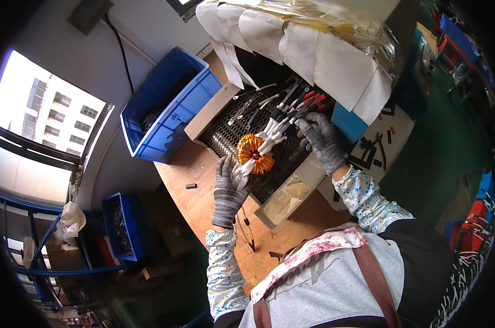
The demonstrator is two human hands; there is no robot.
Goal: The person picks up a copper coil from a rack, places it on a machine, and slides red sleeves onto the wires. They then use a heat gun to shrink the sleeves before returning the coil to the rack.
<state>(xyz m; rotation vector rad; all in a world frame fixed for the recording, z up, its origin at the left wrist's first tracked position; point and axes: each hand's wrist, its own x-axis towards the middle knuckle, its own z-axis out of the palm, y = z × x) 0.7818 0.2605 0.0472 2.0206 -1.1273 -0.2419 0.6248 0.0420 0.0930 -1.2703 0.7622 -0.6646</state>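
Note:
A ring-shaped coil of copper-orange wire (pixel 256 154) lies on a dark wire-mesh bed (pixel 231 127). White-sleeved leads (pixel 274 131) fan out from it toward the far right, with black and red sleeves on their ends (pixel 307 101). My left hand (pixel 228 191), in a grey striped glove, is closed around the bundle of white-sleeved leads on the coil's near side (pixel 241 176). Gloved in grey as well, my right hand (pixel 322 141) bends its fingers at the black-sleeved lead ends, seemingly pinching one; the fingertips partly hide the contact.
White cloth flaps (pixel 313 49) hang over the far side of the mesh bed. A blue bin (pixel 168 109) stands left of its wooden frame (pixel 291 199). A short black tube piece (pixel 191 186) lies on the wooden table (pixel 176 169). Black and red pieces lie on a board (pixel 392 145) at right.

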